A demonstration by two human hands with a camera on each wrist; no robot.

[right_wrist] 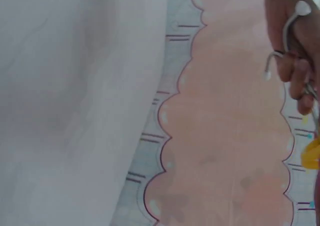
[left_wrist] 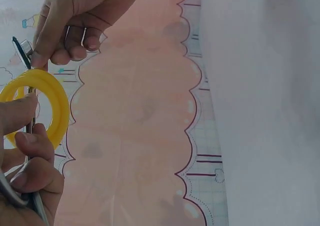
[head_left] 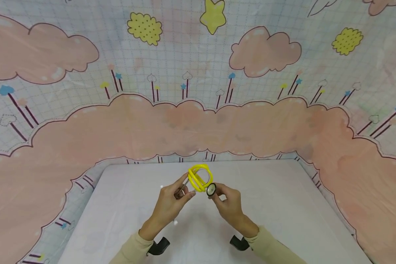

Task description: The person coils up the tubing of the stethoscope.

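A stethoscope with yellow tubing wound into a coil is held up over the white table by both hands. My left hand grips its metal tubes, thumb and fingertips at the coil's lower left. White ear tips stick out behind that hand in the right wrist view. Thumb and fingers of my right hand pinch the round chest piece, its pale face and dark rim turned toward the head camera. In the left wrist view the coil hangs between the two hands.
The white table lies under the hands. A patterned cloth with clouds and stars surrounds it at the back and sides. Black curved pieces show beside both sleeves.
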